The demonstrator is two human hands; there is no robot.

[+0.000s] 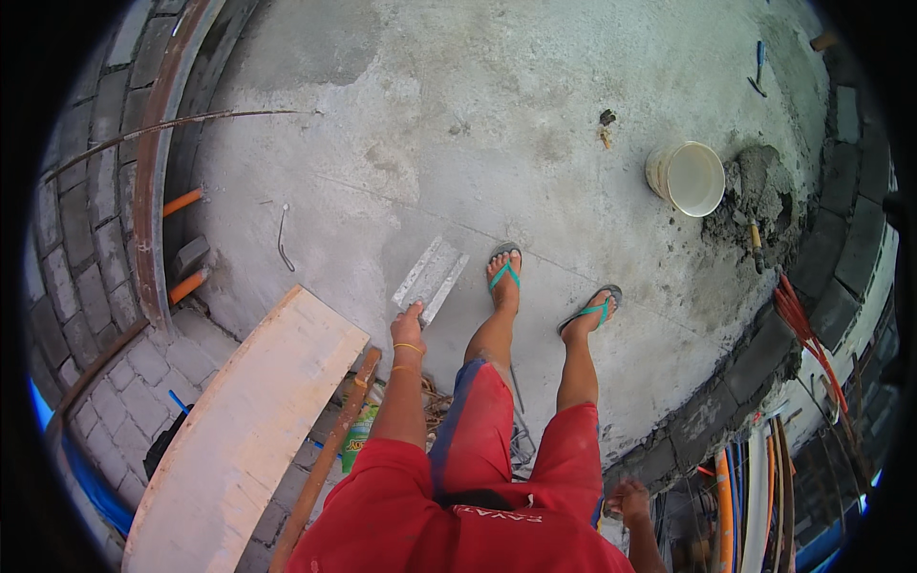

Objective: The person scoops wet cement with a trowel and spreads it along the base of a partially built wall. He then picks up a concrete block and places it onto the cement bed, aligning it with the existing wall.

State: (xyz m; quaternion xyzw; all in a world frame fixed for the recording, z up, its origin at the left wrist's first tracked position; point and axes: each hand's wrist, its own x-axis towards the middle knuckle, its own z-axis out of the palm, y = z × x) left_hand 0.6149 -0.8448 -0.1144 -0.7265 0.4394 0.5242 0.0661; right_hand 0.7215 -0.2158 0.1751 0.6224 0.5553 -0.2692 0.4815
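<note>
My left hand (408,321) grips the near end of a grey concrete block (432,279) with a groove along its length. The block is tilted, just left of my sandalled feet, above or against the concrete floor; I cannot tell which. Low at my right side hangs my right hand (630,498), close to the block wall's edge, its fingers loosely bent and nothing visible in them.
A pale board (248,430) slants at the left beside a rusty steel post (153,191). A white bucket (695,179) stands by a mortar heap (764,186) with a trowel (757,246). A hammer (759,69) lies far right. Pipes (735,506) stand near right.
</note>
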